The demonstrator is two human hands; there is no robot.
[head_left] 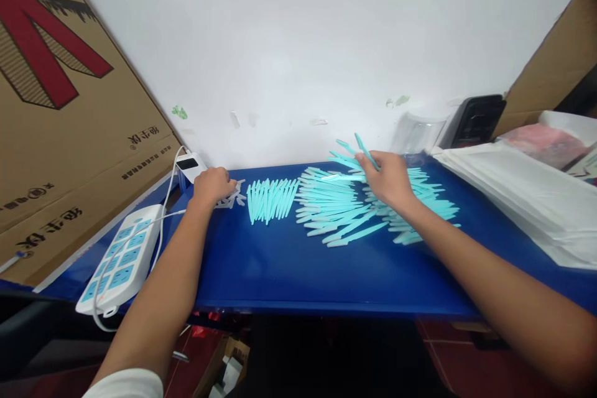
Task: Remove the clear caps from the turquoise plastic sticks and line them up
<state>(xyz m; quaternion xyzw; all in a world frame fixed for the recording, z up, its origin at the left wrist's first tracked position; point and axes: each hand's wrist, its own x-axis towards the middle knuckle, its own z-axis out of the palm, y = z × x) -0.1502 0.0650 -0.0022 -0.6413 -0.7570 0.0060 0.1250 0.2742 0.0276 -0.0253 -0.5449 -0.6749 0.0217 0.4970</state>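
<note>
Above a spread pile of turquoise eyebrow razors (331, 199), my right hand (389, 180) is closed on a few loose razors (345, 158) that fan out past its fingertips. More razors (433, 205) lie on the table beneath and to the right of that wrist. My left hand (212, 185) curls down over a small heap of clear plastic pieces (236, 194), possibly blade caps; its fingertips are hidden, so what they pinch does not show. Between the hands lies a neater row of turquoise razors (271, 199), side by side on the blue table (280, 267).
A white power strip (124, 261) with cables lies left of my left forearm, near a white device with a dark display (189, 165). A large cardboard box (84, 137) stands at left. White bags (522, 193), a clear jar (422, 130) and a black holder (478, 121) are at right.
</note>
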